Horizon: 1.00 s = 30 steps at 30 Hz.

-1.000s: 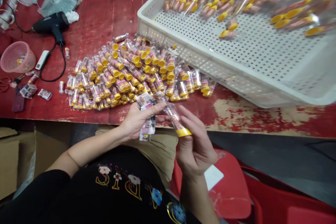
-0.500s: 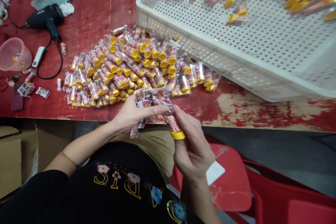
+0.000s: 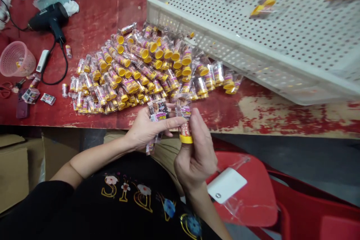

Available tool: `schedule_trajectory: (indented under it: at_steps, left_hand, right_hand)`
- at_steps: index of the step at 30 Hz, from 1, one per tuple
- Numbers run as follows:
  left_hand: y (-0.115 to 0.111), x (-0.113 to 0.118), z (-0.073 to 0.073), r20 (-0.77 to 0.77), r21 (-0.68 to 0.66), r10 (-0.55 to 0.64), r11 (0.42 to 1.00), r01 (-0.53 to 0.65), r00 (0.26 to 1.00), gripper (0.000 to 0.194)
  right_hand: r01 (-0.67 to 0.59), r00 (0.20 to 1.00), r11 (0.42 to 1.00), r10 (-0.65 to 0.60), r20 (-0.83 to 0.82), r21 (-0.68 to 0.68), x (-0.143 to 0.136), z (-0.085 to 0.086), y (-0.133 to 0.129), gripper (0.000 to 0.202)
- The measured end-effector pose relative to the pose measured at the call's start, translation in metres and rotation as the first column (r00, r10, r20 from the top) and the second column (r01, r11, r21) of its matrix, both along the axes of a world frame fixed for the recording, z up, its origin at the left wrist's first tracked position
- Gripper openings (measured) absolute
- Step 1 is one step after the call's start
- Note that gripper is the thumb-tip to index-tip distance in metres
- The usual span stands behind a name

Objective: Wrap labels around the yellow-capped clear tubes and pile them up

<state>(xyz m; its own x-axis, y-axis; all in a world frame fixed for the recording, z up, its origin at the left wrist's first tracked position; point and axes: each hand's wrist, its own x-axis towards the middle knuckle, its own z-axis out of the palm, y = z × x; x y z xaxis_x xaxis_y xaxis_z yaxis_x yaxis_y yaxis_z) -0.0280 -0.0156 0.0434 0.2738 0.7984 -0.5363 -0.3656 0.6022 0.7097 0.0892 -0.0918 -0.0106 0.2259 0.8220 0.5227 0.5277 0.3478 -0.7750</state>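
Holding a tube (image 3: 185, 129) whose purple-printed label (image 3: 184, 111) is illegible

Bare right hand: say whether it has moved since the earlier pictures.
Yes: the bare right hand has shifted leftward against the flat white rectangle on the red plastic seat, which it now covers less.

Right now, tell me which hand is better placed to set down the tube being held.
The right hand, I'd judge: it holds the tube near its yellow cap, while the left hand also holds printed wrappers.
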Motion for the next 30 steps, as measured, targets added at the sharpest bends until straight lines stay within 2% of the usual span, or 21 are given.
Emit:
schedule_trajectory:
  at_steps: [7, 10, 14, 16, 19, 22, 24, 26, 28, 30]
  left_hand:
    - [-0.005, 0.005, 0.005, 0.025, 0.019, 0.007, 1.000, -0.007, 1.000, 0.049]
    - [-0.012, 0.008, 0.004, 0.015, 0.011, 0.033, 0.999, -0.033, 0.999, 0.050]
    - [-0.017, 0.008, 0.006, -0.006, 0.029, 0.090, 0.996, -0.090, 0.996, 0.057]
    - [-0.015, 0.005, 0.007, -0.026, 0.061, 0.092, 0.994, -0.090, 0.995, 0.057]
    - [-0.009, 0.003, 0.008, -0.107, 0.128, 0.109, 0.987, -0.095, 0.988, 0.037]
    - [-0.003, 0.005, 0.003, -0.127, 0.209, 0.183, 0.966, -0.154, 0.975, 0.024]
    - [0.000, 0.007, -0.003, -0.113, 0.254, 0.284, 0.935, -0.249, 0.952, 0.023]
    - [0.003, 0.006, -0.008, -0.108, 0.275, 0.343, 0.912, -0.303, 0.933, 0.030]
    - [0.005, 0.003, -0.012, -0.107, 0.273, 0.305, 0.924, -0.267, 0.946, 0.035]
    - [0.004, 0.000, -0.012, -0.131, 0.261, 0.217, 0.949, -0.177, 0.967, 0.036]
  right_hand:
    - [0.160, 0.978, 0.985, -0.150, -0.147, 0.060, -0.005, 0.005, 0.007, 0.054]
    - [0.218, 0.955, 0.976, -0.208, -0.211, 0.026, -0.007, 0.006, 0.008, 0.047]
    - [0.245, 0.951, 0.969, -0.237, -0.201, 0.016, -0.003, 0.007, 0.009, 0.036]
    - [0.240, 0.953, 0.970, -0.229, -0.198, 0.033, 0.000, 0.008, 0.010, 0.037]
    - [0.192, 0.965, 0.979, -0.177, -0.194, 0.067, 0.005, 0.008, 0.012, 0.044]
    - [0.176, 0.971, 0.979, -0.156, -0.178, 0.102, 0.006, 0.007, 0.014, 0.047]
    - [0.170, 0.974, 0.977, -0.147, -0.170, 0.129, 0.005, 0.007, 0.016, 0.049]
    - [0.166, 0.976, 0.973, -0.139, -0.170, 0.159, 0.004, 0.007, 0.017, 0.053]
    - [0.166, 0.975, 0.971, -0.136, -0.173, 0.170, 0.004, 0.007, 0.018, 0.056]
    - [0.147, 0.979, 0.977, -0.121, -0.163, 0.157, 0.005, 0.007, 0.017, 0.057]
